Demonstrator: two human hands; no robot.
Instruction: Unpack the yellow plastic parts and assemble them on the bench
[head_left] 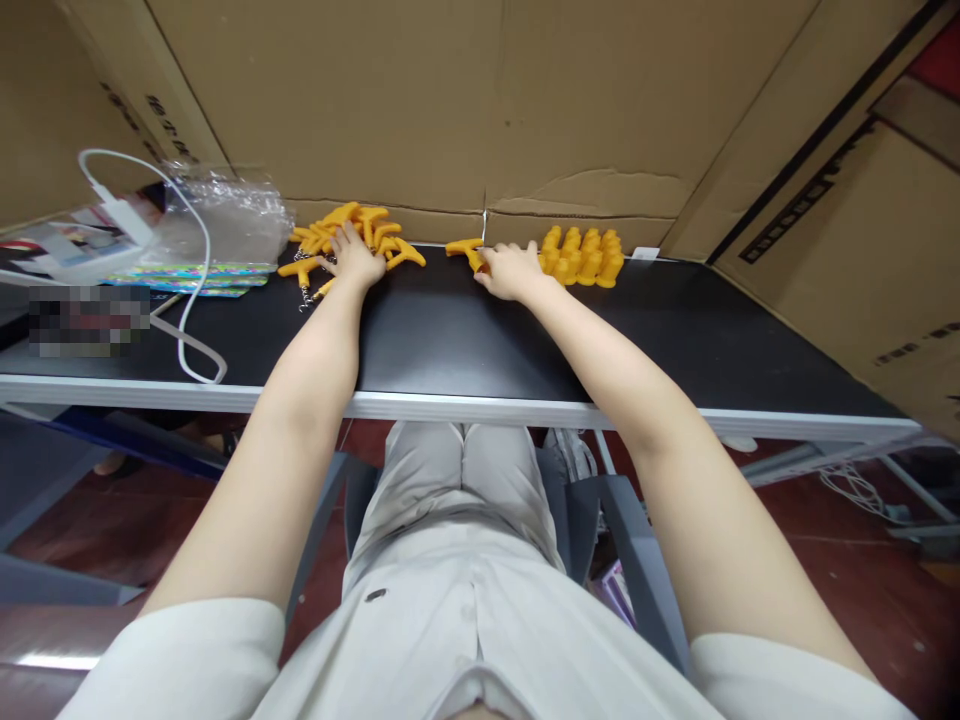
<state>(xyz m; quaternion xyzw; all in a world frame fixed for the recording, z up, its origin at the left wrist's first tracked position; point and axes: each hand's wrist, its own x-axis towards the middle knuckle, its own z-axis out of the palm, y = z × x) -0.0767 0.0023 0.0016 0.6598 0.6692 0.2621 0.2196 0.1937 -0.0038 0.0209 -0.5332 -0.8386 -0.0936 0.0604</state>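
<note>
The left hand (356, 258) and right hand (514, 270) are well apart, black counter (457, 345) open between them and toward its front edge (465, 408); any grip is unclear. The left covers heaped yellow handles (341, 213), uncountable; the right touches 1 lone handle (463, 246), yellow pegs (591, 262) just right of it.

Person seated at a black flat tabletop (457, 340), both arms stretched forward. Left hand (357, 262) lies over a heap of orange T-shaped handles (343, 213), some with silvery metal coils or chains. Right hand (514, 272) at a single orange T-shaped piece (463, 246); grip unclear. Just beside it, upright orange knobbed cylinders (590, 265) stand in close rows. Brown cardboard panel (450, 100) behind.
</note>
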